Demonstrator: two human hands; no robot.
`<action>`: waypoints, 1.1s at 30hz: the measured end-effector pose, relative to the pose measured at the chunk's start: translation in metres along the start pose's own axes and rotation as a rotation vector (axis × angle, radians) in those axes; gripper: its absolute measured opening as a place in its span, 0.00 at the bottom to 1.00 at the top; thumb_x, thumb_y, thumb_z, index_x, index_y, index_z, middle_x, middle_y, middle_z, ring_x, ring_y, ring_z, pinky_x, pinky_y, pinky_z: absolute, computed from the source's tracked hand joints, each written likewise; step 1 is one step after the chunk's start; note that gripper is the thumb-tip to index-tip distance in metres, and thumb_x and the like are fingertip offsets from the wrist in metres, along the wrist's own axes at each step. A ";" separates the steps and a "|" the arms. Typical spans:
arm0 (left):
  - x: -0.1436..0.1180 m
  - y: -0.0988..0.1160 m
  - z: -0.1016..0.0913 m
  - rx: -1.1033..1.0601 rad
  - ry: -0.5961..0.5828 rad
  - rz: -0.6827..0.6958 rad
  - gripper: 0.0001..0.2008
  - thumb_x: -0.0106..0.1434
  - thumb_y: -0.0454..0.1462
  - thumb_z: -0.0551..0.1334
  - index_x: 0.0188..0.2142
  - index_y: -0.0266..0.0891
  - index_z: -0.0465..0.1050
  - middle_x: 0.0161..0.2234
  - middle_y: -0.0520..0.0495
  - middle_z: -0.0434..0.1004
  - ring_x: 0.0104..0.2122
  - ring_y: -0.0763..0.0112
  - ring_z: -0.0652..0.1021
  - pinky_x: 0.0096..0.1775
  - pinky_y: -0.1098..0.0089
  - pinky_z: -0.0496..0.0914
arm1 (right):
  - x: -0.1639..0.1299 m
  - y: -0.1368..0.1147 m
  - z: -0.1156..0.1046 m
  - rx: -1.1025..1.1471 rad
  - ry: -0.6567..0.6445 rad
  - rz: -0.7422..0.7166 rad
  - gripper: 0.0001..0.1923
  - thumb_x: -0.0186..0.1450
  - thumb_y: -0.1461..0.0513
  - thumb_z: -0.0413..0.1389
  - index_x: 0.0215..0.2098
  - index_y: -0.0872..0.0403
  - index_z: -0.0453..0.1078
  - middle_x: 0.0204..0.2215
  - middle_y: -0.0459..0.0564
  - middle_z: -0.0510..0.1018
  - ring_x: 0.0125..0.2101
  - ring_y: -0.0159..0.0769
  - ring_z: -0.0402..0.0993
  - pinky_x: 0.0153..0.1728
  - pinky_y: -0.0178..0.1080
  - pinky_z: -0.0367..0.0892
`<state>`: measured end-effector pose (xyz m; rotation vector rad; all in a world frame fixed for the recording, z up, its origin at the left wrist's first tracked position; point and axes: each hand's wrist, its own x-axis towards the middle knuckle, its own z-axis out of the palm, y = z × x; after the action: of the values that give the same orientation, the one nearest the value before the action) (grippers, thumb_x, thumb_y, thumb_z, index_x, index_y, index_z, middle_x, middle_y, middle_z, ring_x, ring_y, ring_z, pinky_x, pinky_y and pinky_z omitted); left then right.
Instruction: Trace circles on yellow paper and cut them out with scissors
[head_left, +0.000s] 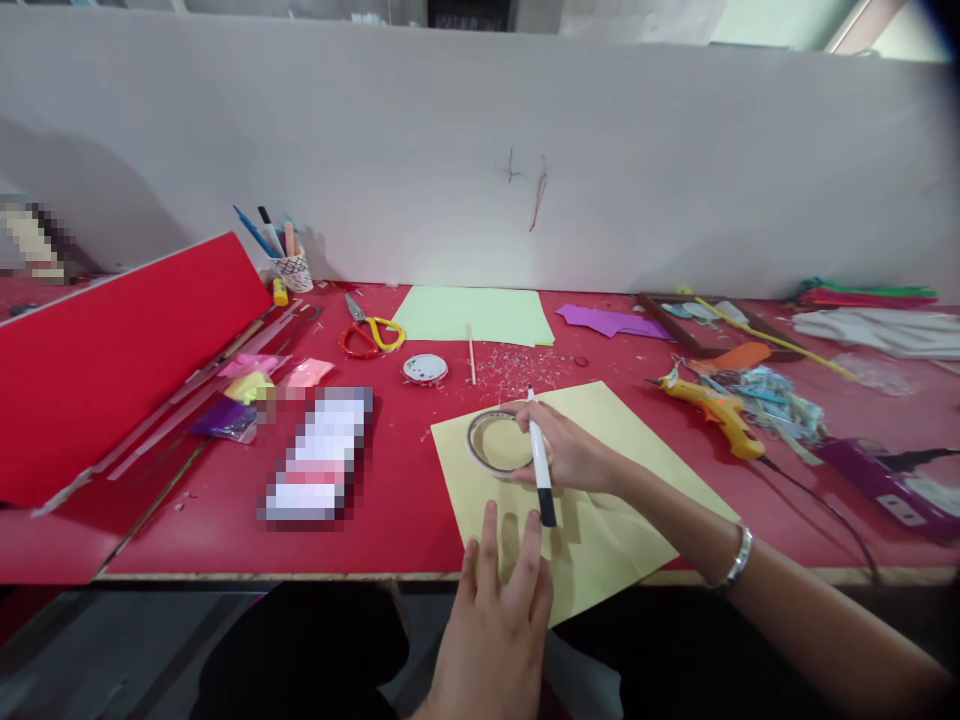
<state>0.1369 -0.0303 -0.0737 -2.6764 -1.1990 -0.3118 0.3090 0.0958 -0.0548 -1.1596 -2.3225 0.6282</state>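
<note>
Right hand (570,455) gripping marker (540,465) beside tape roll (495,440), yellow sheet (600,520) seemingly overhanging table edge (262,577)

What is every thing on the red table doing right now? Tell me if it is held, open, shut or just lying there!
Marker: held by right hand, tip beside tape roll.
Tape roll: flat on yellow paper.
Yellow paper: pressed by left hand.
Scissors: shut, lying flat.
Glue gun: lying down, unheld.
Pen cup: upright, holding pens.
</note>
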 end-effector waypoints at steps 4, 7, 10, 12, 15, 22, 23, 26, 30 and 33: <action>0.001 -0.003 -0.007 -0.104 -0.159 0.000 0.21 0.63 0.41 0.51 0.53 0.36 0.66 0.59 0.39 0.59 0.57 0.44 0.60 0.47 0.54 0.70 | 0.011 -0.003 0.006 0.112 -0.095 0.032 0.23 0.51 0.58 0.63 0.33 0.50 0.51 0.49 0.58 0.66 0.33 0.39 0.69 0.34 0.43 0.66; 0.008 -0.010 -0.022 -0.257 -0.368 -0.009 0.31 0.58 0.51 0.53 0.55 0.33 0.64 0.57 0.34 0.62 0.57 0.40 0.59 0.47 0.51 0.69 | 0.014 -0.004 0.012 0.134 -0.144 0.055 0.23 0.51 0.58 0.63 0.34 0.51 0.52 0.50 0.58 0.63 0.26 0.32 0.66 0.31 0.41 0.66; 0.021 -0.018 -0.036 -0.245 -0.459 -0.133 0.29 0.61 0.49 0.51 0.55 0.33 0.62 0.56 0.33 0.62 0.56 0.43 0.62 0.42 0.55 0.73 | 0.014 0.001 0.015 0.175 -0.153 0.057 0.23 0.51 0.59 0.63 0.35 0.51 0.51 0.49 0.57 0.62 0.26 0.31 0.65 0.33 0.41 0.67; 0.032 -0.020 -0.039 -0.120 -0.446 -0.219 0.25 0.62 0.43 0.52 0.56 0.33 0.61 0.56 0.33 0.62 0.55 0.46 0.64 0.41 0.58 0.73 | 0.014 0.004 0.016 0.174 -0.142 0.035 0.23 0.51 0.60 0.62 0.35 0.51 0.51 0.47 0.56 0.63 0.32 0.36 0.67 0.34 0.41 0.66; 0.046 -0.022 -0.028 0.061 -0.340 -0.290 0.31 0.60 0.44 0.57 0.58 0.28 0.57 0.58 0.28 0.57 0.56 0.42 0.62 0.49 0.52 0.66 | 0.016 0.007 0.016 0.164 -0.125 -0.001 0.22 0.51 0.63 0.61 0.35 0.51 0.52 0.43 0.55 0.65 0.41 0.44 0.64 0.35 0.42 0.66; 0.064 -0.031 0.012 0.014 -0.193 -0.300 0.46 0.55 0.58 0.54 0.61 0.24 0.49 0.61 0.25 0.48 0.60 0.42 0.51 0.55 0.52 0.57 | 0.016 0.005 0.011 0.283 -0.180 0.060 0.22 0.49 0.69 0.58 0.36 0.51 0.52 0.42 0.52 0.64 0.37 0.38 0.66 0.35 0.39 0.65; 0.065 -0.033 0.014 -0.014 -0.203 -0.300 0.47 0.54 0.59 0.53 0.61 0.25 0.47 0.61 0.25 0.47 0.60 0.41 0.50 0.56 0.51 0.56 | 0.016 0.005 0.009 0.304 -0.199 0.062 0.22 0.49 0.69 0.58 0.36 0.51 0.52 0.41 0.52 0.65 0.36 0.38 0.66 0.34 0.39 0.65; 0.065 -0.036 0.015 -0.093 -0.212 -0.300 0.48 0.52 0.61 0.52 0.61 0.27 0.47 0.62 0.26 0.44 0.61 0.41 0.47 0.56 0.50 0.54 | 0.015 0.007 0.006 0.401 -0.258 0.068 0.20 0.50 0.67 0.59 0.35 0.52 0.52 0.41 0.50 0.66 0.33 0.35 0.68 0.31 0.37 0.66; 0.064 -0.040 0.014 -0.153 -0.209 -0.291 0.49 0.52 0.63 0.49 0.61 0.28 0.49 0.62 0.27 0.44 0.61 0.39 0.45 0.57 0.47 0.49 | 0.015 0.008 0.006 0.439 -0.248 0.114 0.20 0.50 0.69 0.58 0.35 0.51 0.53 0.35 0.47 0.68 0.29 0.34 0.68 0.28 0.36 0.65; 0.064 -0.041 0.015 -0.163 -0.217 -0.289 0.49 0.51 0.63 0.49 0.61 0.29 0.49 0.62 0.27 0.43 0.61 0.39 0.45 0.57 0.46 0.48 | 0.014 0.007 0.008 0.450 -0.222 0.134 0.20 0.49 0.71 0.57 0.34 0.51 0.53 0.34 0.46 0.68 0.28 0.33 0.69 0.25 0.34 0.65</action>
<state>0.1495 0.0459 -0.0671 -2.7254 -1.7003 -0.1687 0.3008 0.1095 -0.0622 -1.0756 -2.1232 1.3085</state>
